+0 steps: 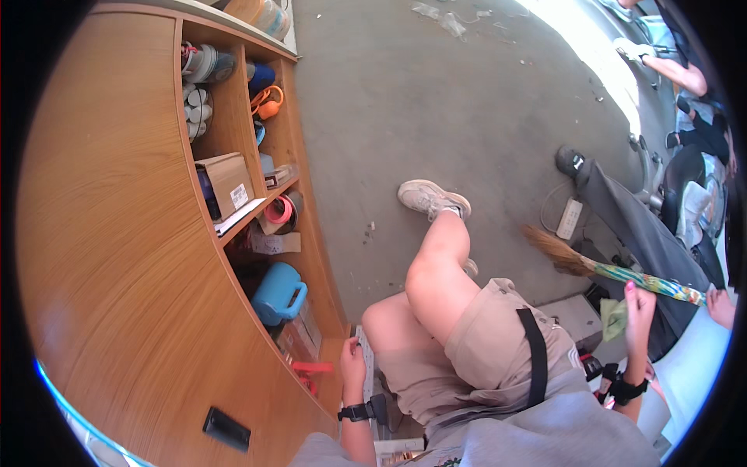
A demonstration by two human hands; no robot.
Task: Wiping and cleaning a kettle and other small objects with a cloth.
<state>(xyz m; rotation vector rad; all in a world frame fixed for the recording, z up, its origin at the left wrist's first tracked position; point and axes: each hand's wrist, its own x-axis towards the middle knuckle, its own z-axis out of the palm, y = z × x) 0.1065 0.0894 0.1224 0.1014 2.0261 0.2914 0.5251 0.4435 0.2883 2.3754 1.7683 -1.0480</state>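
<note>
My left hand (353, 359) is beside the lower part of the wooden cabinet, fingers loosely bent and a little apart, with nothing seen in it. A black strap is around that wrist. At the right, my right hand (640, 306) is raised, with a green cloth (613, 320) at its palm side; the fingers seem closed on the cloth, partly hidden. Just beyond my fingertips runs the patterned handle of a straw broom (642, 281). Another person's hand (721, 307) grips the broom's far end. Whether my fingers touch the handle is unclear.
The wooden cabinet (117, 204) fills the left, bearing a black phone-like object (226, 429); its shelves hold a blue jug (279, 293) and a cardboard box (230, 184). A white power strip (569, 218) lies near the other person's leg. Other people are at the upper right.
</note>
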